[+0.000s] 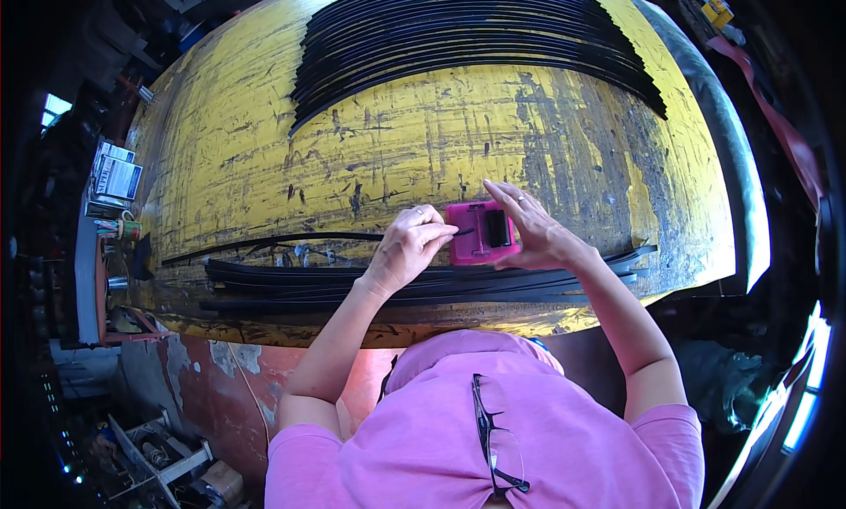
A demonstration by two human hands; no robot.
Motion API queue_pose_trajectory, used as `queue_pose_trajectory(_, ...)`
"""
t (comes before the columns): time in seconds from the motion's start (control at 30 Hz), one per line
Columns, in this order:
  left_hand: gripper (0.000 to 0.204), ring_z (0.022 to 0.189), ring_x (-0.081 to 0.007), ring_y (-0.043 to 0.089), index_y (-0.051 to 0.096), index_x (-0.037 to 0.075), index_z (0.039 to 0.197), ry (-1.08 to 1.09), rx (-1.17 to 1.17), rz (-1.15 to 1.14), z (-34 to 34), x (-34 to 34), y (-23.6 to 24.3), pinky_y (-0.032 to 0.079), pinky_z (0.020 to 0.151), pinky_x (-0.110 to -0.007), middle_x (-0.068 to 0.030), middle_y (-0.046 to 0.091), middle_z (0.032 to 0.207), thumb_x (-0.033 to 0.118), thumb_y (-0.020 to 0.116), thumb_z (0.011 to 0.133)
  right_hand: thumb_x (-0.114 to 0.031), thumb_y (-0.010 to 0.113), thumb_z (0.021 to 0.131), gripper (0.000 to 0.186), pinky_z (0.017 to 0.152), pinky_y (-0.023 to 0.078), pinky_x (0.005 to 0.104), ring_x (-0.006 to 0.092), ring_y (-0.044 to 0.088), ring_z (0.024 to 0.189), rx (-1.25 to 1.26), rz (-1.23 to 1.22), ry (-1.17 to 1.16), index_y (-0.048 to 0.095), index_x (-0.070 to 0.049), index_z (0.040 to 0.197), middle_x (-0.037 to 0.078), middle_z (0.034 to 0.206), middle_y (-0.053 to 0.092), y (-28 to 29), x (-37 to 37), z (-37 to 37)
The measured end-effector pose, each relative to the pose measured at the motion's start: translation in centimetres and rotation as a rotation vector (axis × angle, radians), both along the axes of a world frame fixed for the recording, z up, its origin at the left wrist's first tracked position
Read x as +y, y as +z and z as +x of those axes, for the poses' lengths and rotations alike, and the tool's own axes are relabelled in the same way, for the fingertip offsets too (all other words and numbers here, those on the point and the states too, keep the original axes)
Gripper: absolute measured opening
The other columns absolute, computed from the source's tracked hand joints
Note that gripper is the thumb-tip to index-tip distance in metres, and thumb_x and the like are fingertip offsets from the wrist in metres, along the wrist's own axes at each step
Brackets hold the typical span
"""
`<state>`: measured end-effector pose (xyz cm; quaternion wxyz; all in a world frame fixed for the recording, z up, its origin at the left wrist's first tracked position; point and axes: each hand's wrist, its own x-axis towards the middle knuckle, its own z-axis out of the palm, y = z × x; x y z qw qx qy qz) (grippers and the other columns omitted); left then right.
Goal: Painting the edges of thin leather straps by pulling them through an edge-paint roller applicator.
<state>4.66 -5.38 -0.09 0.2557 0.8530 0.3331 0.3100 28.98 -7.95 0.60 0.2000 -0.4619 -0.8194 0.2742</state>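
Observation:
My left hand [407, 246] is closed in a pinch on the end of a thin black strip [300, 238], whose length appears to trail off to the left over the table. The tip of that strip meets the left side of a small pink box [467, 245]. A black block [497, 229] sits in the box, with a thin rod beside it. My right hand [538, 231] grips the box from its right side, fingers above and thumb below. Under my forearms lies a loose bundle of black strips [291, 284] along the near edge.
A yellow, scratched and worn table [397, 156] carries many black strips [467, 33] laid side by side at the far side. Small boxes [116, 176] stand at the left edge. Folded glasses [493, 438] hang from my pink shirt.

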Motion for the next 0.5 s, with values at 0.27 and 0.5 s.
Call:
queue_pose_trajectory(0.27, 0.015, 0.076, -0.0240, 0.056, 0.068, 0.006, 0.084, -0.029, 0.069, 0.171, 1.4, -0.1, -0.3, 0.045, 0.072, -0.034, -0.0057, 0.056, 0.076, 0.004, 0.068, 0.069, -0.016, 0.064, 0.075, 0.007, 0.077, 0.039, 0.0356, 0.0235, 0.049, 0.087, -0.002, 0.358, -0.046, 0.065, -0.009, 0.076, 0.004, 0.084, 0.053, 0.1, 0.2, -2.9)
queue_pose_trajectory(0.5, 0.015, 0.077, -0.0239, 0.055, 0.067, 0.005, 0.083, -0.050, 0.080, 0.169, 2.2, 0.2, -0.8, 0.045, 0.072, -0.035, -0.0064, 0.055, 0.076, 0.002, 0.066, 0.068, -0.016, 0.065, 0.071, 0.006, 0.078, 0.039, 0.0359, 0.0235, 0.050, 0.087, -0.037, 0.368, -0.042, 0.064, -0.010, 0.072, 0.005, 0.084, 0.053, -0.3, 0.0, -2.6)
